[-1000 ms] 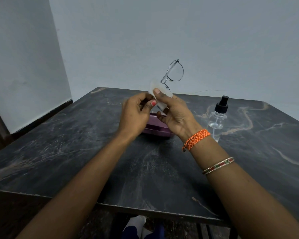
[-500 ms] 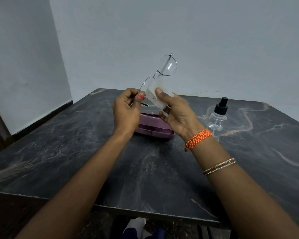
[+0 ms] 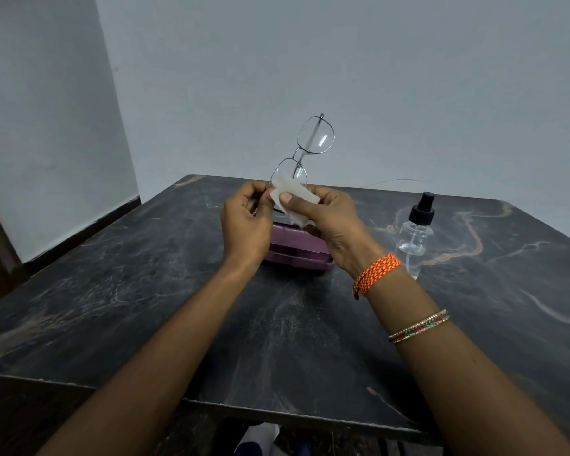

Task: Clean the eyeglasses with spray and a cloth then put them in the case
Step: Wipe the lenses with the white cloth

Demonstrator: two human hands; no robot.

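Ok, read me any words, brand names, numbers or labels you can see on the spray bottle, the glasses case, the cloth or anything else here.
None can be read.
Spray bottle: clear with a black pump top, no label showing.
Purple case: plain lid, no print visible; partly hidden behind the hands.
White cloth: blank on the side that shows.
Eyeglasses: thin metal frame, any marking too small to tell.

Purple case (image 3: 297, 255), white cloth (image 3: 295, 192)
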